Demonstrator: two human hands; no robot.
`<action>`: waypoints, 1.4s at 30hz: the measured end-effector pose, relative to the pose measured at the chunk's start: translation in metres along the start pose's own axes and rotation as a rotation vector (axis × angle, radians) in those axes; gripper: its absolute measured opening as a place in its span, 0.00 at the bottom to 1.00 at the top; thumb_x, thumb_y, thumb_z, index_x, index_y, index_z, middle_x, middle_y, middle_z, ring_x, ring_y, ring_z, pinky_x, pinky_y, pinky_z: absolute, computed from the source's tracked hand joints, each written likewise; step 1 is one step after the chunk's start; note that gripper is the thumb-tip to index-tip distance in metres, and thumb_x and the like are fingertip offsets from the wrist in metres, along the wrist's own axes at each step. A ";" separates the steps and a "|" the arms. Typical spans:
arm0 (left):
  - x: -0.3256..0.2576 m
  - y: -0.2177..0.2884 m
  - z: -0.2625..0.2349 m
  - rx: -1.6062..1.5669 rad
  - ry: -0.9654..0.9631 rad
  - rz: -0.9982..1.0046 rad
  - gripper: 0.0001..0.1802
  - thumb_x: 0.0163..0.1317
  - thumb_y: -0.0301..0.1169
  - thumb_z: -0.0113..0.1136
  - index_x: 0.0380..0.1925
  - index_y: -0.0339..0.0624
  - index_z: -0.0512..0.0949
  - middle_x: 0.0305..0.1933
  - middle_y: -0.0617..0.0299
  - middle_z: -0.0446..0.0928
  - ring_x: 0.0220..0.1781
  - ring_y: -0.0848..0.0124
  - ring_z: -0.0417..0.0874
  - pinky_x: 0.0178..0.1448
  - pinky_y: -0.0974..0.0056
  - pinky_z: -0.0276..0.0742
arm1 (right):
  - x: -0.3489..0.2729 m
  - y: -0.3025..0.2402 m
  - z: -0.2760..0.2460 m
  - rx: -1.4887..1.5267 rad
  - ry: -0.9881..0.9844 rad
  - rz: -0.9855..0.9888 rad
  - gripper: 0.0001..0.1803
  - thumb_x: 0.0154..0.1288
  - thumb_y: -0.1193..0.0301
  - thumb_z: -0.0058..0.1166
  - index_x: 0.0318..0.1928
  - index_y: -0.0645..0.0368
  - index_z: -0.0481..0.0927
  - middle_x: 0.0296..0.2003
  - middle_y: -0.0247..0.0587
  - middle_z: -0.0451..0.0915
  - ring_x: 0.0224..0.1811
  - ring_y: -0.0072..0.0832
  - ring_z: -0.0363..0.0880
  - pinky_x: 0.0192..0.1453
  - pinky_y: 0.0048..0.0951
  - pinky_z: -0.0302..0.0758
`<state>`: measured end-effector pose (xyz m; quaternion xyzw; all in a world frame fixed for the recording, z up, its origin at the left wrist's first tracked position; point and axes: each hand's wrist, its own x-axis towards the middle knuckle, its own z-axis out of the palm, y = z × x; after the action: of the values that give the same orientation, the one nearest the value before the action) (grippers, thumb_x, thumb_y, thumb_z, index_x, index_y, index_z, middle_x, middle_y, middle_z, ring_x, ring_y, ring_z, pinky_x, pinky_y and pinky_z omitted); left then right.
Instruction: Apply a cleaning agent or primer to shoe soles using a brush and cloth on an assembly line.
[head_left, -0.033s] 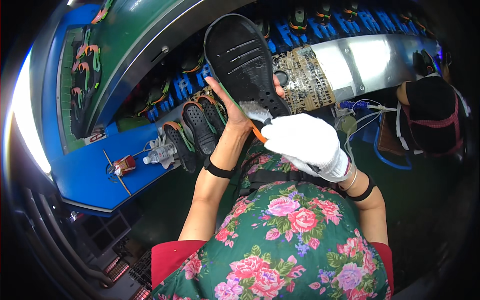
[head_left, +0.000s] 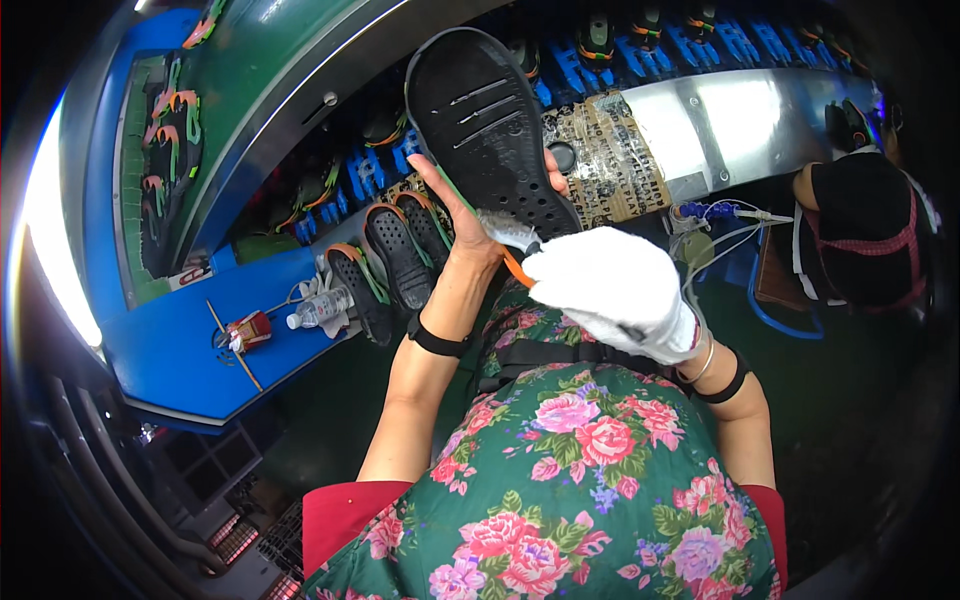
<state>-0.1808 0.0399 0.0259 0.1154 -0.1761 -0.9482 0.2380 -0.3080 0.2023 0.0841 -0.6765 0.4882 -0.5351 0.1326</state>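
At the bottom of the frame a floral green garment [head_left: 580, 490] fills the lower middle, with both forearms rising out of it toward the centre. The right hand [head_left: 615, 290], in a white glove, sits just right of centre, closed in a fist around the orange handle of a small brush [head_left: 510, 238], whose pale bristles press against the lower end of a black shoe sole [head_left: 490, 125]. The left hand [head_left: 465, 225], bare with a black band at the wrist, grips that sole from the left side and behind, thumb spread along its edge and fingertips wrapping around the far side; the sole stands nearly upright in the upper centre, its grooved, perforated face toward the camera. Just left of the hands, several more black soles with orange and green rims [head_left: 395, 255] lie overlapped on the edge of a blue table [head_left: 170, 370], which also bears a clear plastic bottle [head_left: 320, 307] and a small red object [head_left: 248, 328]. Beyond, a green conveyor [head_left: 270, 90] curves across the upper left, and a person in dark clothing [head_left: 865, 230] sits at the right edge.
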 end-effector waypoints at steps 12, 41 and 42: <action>0.008 0.017 0.006 0.089 -0.072 0.097 0.69 0.40 0.93 0.42 0.61 0.39 0.73 0.44 0.45 0.80 0.40 0.53 0.81 0.48 0.50 0.78 | -0.005 0.010 0.005 0.328 0.200 0.233 0.07 0.57 0.80 0.69 0.37 0.59 0.90 0.40 0.45 0.90 0.42 0.39 0.90 0.48 0.34 0.84; 0.034 0.042 0.002 0.215 -0.288 0.082 0.71 0.35 0.94 0.42 0.59 0.37 0.72 0.43 0.41 0.79 0.40 0.50 0.82 0.46 0.47 0.78 | -0.002 0.008 -0.003 0.216 0.107 0.276 0.07 0.55 0.80 0.69 0.36 0.59 0.90 0.39 0.44 0.90 0.41 0.38 0.89 0.47 0.34 0.83; 0.034 0.041 0.004 0.223 -0.261 0.079 0.72 0.35 0.94 0.40 0.59 0.37 0.72 0.43 0.41 0.79 0.39 0.50 0.82 0.46 0.47 0.78 | -0.001 0.006 0.000 0.191 0.105 0.258 0.08 0.54 0.80 0.69 0.36 0.58 0.90 0.39 0.44 0.90 0.41 0.38 0.89 0.46 0.34 0.83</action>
<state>-0.1942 -0.0098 0.0409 0.0098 -0.3142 -0.9195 0.2360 -0.3115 0.2002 0.0793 -0.5637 0.5240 -0.5924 0.2382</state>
